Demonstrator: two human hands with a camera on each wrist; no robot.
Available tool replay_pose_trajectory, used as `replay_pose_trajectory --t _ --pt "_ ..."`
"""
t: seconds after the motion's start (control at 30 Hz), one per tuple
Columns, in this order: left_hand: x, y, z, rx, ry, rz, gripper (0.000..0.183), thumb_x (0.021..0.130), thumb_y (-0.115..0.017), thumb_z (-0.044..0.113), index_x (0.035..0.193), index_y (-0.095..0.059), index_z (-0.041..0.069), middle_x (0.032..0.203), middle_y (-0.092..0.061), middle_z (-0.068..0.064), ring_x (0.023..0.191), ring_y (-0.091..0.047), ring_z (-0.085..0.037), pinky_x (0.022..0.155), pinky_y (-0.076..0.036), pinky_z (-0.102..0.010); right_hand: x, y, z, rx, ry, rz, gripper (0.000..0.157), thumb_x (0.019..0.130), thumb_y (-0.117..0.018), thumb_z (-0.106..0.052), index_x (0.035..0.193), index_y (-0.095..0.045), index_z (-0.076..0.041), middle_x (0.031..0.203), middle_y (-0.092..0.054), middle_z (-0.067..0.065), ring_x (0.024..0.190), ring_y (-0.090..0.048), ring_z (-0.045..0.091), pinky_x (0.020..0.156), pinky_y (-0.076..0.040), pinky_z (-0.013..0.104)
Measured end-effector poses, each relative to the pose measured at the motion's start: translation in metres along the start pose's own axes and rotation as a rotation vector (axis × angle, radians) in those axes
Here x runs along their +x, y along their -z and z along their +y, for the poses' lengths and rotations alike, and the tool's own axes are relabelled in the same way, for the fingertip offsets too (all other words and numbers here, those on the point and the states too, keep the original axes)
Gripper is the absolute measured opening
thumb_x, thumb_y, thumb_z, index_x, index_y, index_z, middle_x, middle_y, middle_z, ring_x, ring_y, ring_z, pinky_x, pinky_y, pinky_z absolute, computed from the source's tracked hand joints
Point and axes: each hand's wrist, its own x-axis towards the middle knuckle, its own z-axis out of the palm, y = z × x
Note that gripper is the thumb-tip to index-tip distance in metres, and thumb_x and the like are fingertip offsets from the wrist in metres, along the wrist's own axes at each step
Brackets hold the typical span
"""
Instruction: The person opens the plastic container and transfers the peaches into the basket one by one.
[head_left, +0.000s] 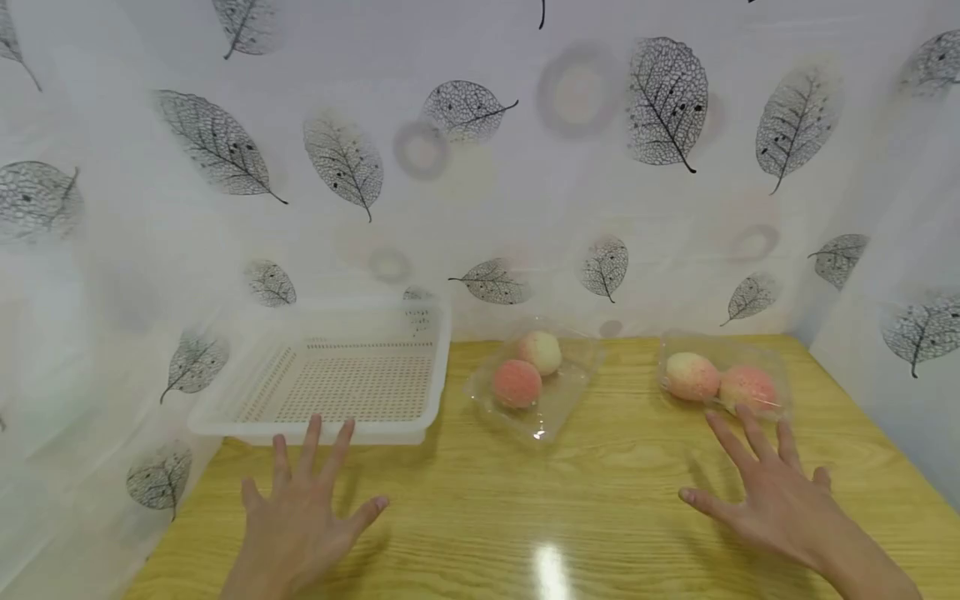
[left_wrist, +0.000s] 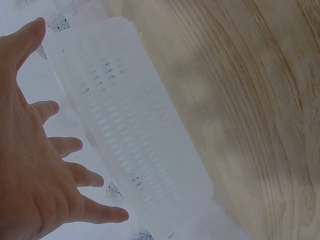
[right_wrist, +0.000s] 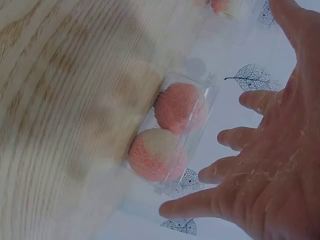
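Observation:
My left hand (head_left: 296, 525) hovers with fingers spread in front of a white perforated plastic basket (head_left: 322, 430), holding nothing. The same basket (left_wrist: 145, 145) fills the middle of the left wrist view, apart from the hand. My right hand (head_left: 787, 504), fingers spread as well, is held over the table just in front of a clear plastic box (head_left: 780, 367) with two pink-and-cream peaches (head_left: 692, 377). In the right wrist view those peaches (right_wrist: 152, 155) lie side by side, clear of the fingers. Between basket and box, a clear plastic container (head_left: 558, 408) bears two more peaches (head_left: 517, 383).
All this stands on a yellow wood-grain table (head_left: 487, 517) with a glare spot near its front. A pale sheet (head_left: 510, 192) printed with dark leaves hangs behind and along both sides, close to the basket's back.

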Motion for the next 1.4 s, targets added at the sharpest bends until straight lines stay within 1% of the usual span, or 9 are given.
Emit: replay_pose_trajectory --t 0.27,0.43,0.6,0.77,0.87,0.93,1.03,1.17,1.4 --pt "0.005 0.002 -0.004 -0.014 0.009 -0.001 0.099 0.090 -0.053 0.078 0.165 -0.016 0.027 0.168 -0.019 -0.025 0.144 -0.018 -0.070 0.093 -0.018 -0.094 0.011 -0.008 -0.011 0.164 0.077 -0.007 0.095 0.093 -0.066 -0.059 0.162 -0.025 -0.007 0.163 -0.023 0.034 0.144 -0.024 0.064 0.086 -0.038 0.082" --pt "0.008 0.003 -0.011 0.000 0.024 -0.024 0.100 0.090 -0.050 0.080 0.166 -0.009 0.028 0.168 -0.016 -0.027 0.144 -0.016 -0.070 0.095 -0.015 -0.094 0.020 -0.012 -0.028 0.244 0.105 0.010 0.079 0.098 -0.062 -0.055 0.155 -0.041 -0.003 0.155 -0.041 0.033 0.135 -0.045 0.058 0.096 -0.043 0.072" --pt "0.012 0.003 -0.020 0.004 0.046 -0.067 0.102 0.090 -0.046 0.081 0.166 -0.004 0.027 0.169 -0.009 -0.027 0.143 -0.012 -0.072 0.096 -0.013 -0.094 0.031 -0.015 -0.044 0.360 0.135 0.020 0.065 0.103 -0.057 -0.048 0.149 -0.050 -0.002 0.146 -0.056 0.026 0.128 -0.057 0.051 0.097 -0.049 0.065" --pt "0.014 0.006 -0.027 0.007 0.061 -0.095 0.103 0.091 -0.043 0.082 0.166 0.002 0.027 0.169 -0.005 -0.028 0.142 -0.010 -0.073 0.094 -0.014 -0.094 0.044 -0.018 -0.064 0.559 0.074 -0.079 0.060 0.105 -0.055 -0.045 0.147 -0.052 -0.002 0.134 -0.066 0.022 0.112 -0.071 0.037 0.082 -0.061 0.046" --pt "0.016 0.008 -0.030 -0.003 0.066 -0.098 0.103 0.091 -0.043 0.082 0.166 0.001 0.026 0.169 -0.005 -0.028 0.142 -0.010 -0.073 0.094 -0.013 -0.094 0.049 -0.021 -0.078 0.707 0.009 -0.147 0.054 0.103 -0.059 -0.041 0.140 -0.059 -0.001 0.126 -0.071 0.018 0.102 -0.074 0.027 0.074 -0.062 0.034" --pt "0.017 0.008 -0.032 -0.007 0.069 -0.097 0.103 0.091 -0.044 0.081 0.166 0.000 0.025 0.169 -0.005 -0.028 0.141 -0.011 -0.073 0.094 -0.014 -0.094 0.051 -0.024 -0.086 0.792 -0.033 -0.190 0.049 0.103 -0.061 -0.039 0.132 -0.065 0.000 0.120 -0.074 0.015 0.099 -0.075 0.022 0.072 -0.061 0.031" --pt "0.017 0.007 -0.036 -0.007 0.073 -0.095 0.103 0.092 -0.044 0.081 0.166 -0.002 0.023 0.168 -0.005 -0.030 0.141 -0.011 -0.074 0.093 -0.017 -0.095 0.056 -0.028 -0.098 0.879 -0.071 -0.242 0.046 0.102 -0.063 -0.040 0.121 -0.071 0.001 0.111 -0.076 0.013 0.097 -0.074 0.021 0.074 -0.062 0.033" --pt "0.018 0.008 -0.042 -0.003 0.085 -0.091 0.103 0.092 -0.045 0.080 0.166 -0.005 0.021 0.167 -0.007 -0.032 0.140 -0.012 -0.075 0.090 -0.020 -0.095 0.062 -0.033 -0.111 0.964 -0.093 -0.285 0.049 0.101 -0.063 -0.042 0.118 -0.070 0.003 0.105 -0.077 0.014 0.094 -0.074 0.022 0.076 -0.062 0.036" --pt "0.018 0.011 -0.053 -0.002 0.109 -0.097 0.103 0.092 -0.045 0.079 0.166 -0.003 0.020 0.166 -0.007 -0.034 0.139 -0.012 -0.076 0.090 -0.017 -0.096 0.069 -0.043 -0.131 1.045 -0.134 -0.280 0.049 0.102 -0.062 -0.041 0.117 -0.070 0.005 0.103 -0.078 0.016 0.090 -0.076 0.022 0.072 -0.062 0.038"
